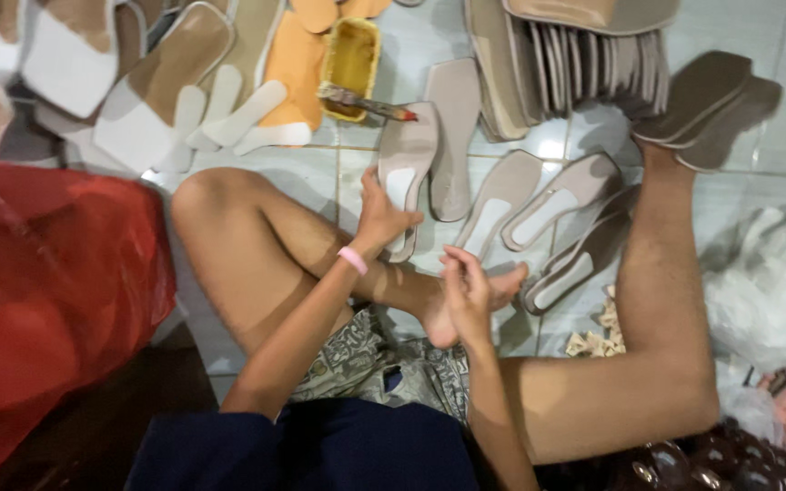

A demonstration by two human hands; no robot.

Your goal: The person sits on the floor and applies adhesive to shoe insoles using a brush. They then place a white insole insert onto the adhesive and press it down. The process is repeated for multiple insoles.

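Insole (404, 177), a flat taupe one with a paler patch on its face, lies on the tiled floor (757, 173) just ahead of the person's folded leg, and the left hand (380, 216) is curled over its near end with the fingers closed on the edge. It looks thin, light and bendy rather than stiff, likely to flop if lifted by one tip, so the sides near the heel seem the surest place to take it; the pale patch may be tacky, though that cannot be told. The right hand (466, 293) hangs above the person's foot with fingers loosely bent and holds nothing that can be seen. Beside the held piece lie more insoles (548, 205) of the same colour, fanned out and nearly touching. Farther off, a brush (366, 100) rests across a small yellow tub (351, 53), near an orange sheet (295, 68). A stack of soles (584, 68) stands on edge at the top. At the left is a red plastic bag (47, 291); at the right, a crumpled clear plastic bag (761, 291). No label is readable.
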